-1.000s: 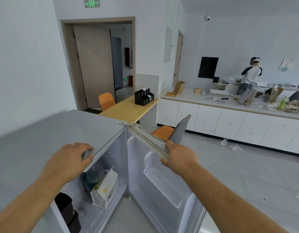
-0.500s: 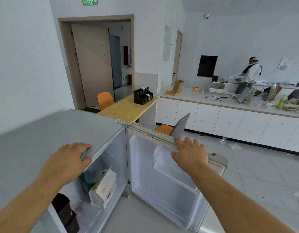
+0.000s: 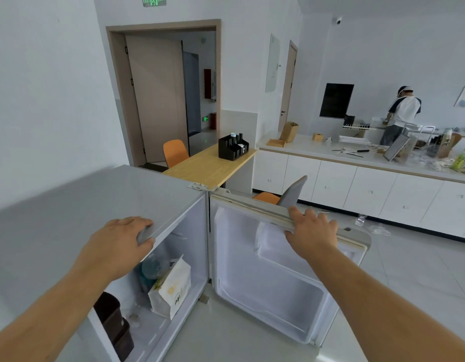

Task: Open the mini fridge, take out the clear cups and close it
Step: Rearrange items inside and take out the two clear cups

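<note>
**Fridge door wide open, both hands on it**

Left hand (image 3: pixel 119 246) clamped over top front edge of mini fridge (image 3: pixel 82 205), lower left. Right hand (image 3: pixel 311 231) grips top edge of open door (image 3: pixel 265 283), centre frame. White bag (image 3: pixel 171 288) inside; clear cups not clearly made out.

One head-worn wide-angle view looks forward and down from just above the fridge (image 3: pixel 100 205), close over it. The open door (image 3: pixel 273 278) fills the near centre; a counter (image 3: pixel 357 158) lies far right and a doorway (image 3: pixel 160 95) far left.
</note>
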Motion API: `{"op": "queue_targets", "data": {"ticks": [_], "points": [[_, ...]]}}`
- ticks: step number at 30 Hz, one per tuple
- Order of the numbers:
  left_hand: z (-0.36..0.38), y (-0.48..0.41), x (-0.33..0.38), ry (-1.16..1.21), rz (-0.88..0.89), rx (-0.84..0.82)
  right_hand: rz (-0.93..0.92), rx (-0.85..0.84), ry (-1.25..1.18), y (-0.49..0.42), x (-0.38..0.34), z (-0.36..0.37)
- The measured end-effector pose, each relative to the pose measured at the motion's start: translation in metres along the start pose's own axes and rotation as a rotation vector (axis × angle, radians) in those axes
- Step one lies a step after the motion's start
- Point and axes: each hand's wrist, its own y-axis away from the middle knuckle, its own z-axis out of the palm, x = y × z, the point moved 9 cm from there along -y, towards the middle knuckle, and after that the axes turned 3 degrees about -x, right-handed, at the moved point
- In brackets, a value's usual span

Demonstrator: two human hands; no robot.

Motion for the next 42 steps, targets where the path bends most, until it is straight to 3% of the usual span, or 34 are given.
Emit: {"op": "queue_targets", "data": {"ticks": [9,18,24,29,33,38,42], "points": [[-0.005,0.007,0.007,-0.068,0.052,0.057,-0.111,0.068,-0.012,0.009,-0.001,0.001],[0.007,0.052,0.08,-0.057,0.166,0.146,-0.477,0.214,-0.278,0.046,-0.035,-0.015],[0.058,0.072,0.077,0.037,-0.041,0.018,-0.682,0.186,-0.44,0.079,-0.092,-0.018],[0.121,0.077,0.042,0.334,-0.333,-0.11,-0.697,0.015,-0.531,0.087,-0.151,0.012],[0.18,0.072,0.011,0.577,-0.553,-0.144,-0.564,-0.231,-0.683,0.079,-0.201,0.058],[0.238,0.066,-0.026,0.809,-0.754,-0.051,-0.27,-0.614,-0.973,0.059,-0.256,0.136],[0.272,0.072,-0.047,0.859,-0.851,0.029,-0.191,-0.658,-1.014,0.046,-0.292,0.179]]}}
